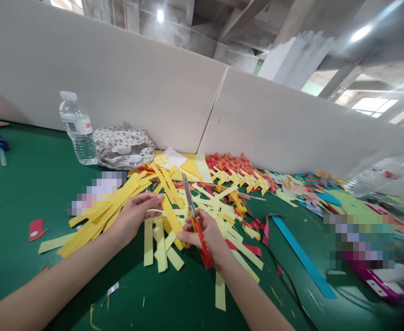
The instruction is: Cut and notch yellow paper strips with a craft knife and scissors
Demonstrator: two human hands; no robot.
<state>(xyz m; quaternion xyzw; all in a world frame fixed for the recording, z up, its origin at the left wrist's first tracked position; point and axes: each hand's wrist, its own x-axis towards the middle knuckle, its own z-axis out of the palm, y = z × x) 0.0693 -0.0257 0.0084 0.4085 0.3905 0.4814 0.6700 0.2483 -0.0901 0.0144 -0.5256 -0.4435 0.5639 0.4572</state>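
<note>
Between my two hands a yellow paper strip (pixel 172 216) is stretched at a slant. My left hand (pixel 134 216) pinches its upper end between thumb and fingers. With thumb and fingertips my right hand (pixel 205 234) grips the lower end, and the same hand holds red-handled scissors (pixel 196 225), their blades pointing up and away. Beside my left forearm lies a bundle of long yellow strips (pixel 108 211). Under and around both hands, pale yellow strips (pixel 160 248) are scattered loosely on the green table (pixel 153 299).
A water bottle (pixel 79 128) and a patterned cloth pouch (pixel 124 147) stand by the partition. Woven red and yellow paper pieces (pixel 236 172) lie along the back. To the right are a blue strip (pixel 301 257), a black cable (pixel 291 280), a magenta power strip (pixel 377 282) and another bottle (pixel 388 172).
</note>
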